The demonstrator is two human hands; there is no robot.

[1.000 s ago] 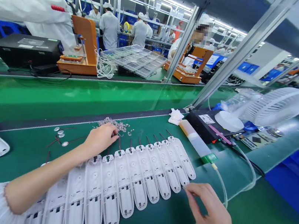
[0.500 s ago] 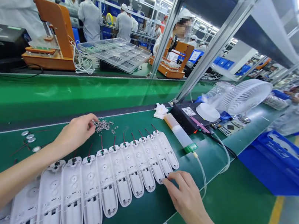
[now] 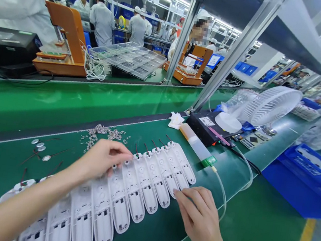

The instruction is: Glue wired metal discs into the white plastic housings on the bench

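A slanting row of long white plastic housings [image 3: 122,207] lies on the green bench, with thin dark red wires at their upper ends. My left hand [image 3: 103,158] reaches over the upper ends in the middle of the row, thumb and fingers drawn together; whatever they pinch is too small or hidden. Behind it is a scattered pile of tiny metal parts [image 3: 101,130]. My right hand [image 3: 202,213] is at the lower ends near the row's right side. Its thumb and fingertips are closed together against the tip of a housing, and their contents cannot be made out.
Round silvery discs with wires [image 3: 46,158] lie left. Beyond the row's right end are a clear tube with a green label [image 3: 197,144], a black box [image 3: 200,122] and a white fan [image 3: 271,107]. A blue bin [image 3: 302,182] stands at right; people work beyond.
My left hand has moved from the pile of tiny parts rightward and nearer, onto the housings' upper ends. My right hand stays by the lower ends. The view has shifted slightly.
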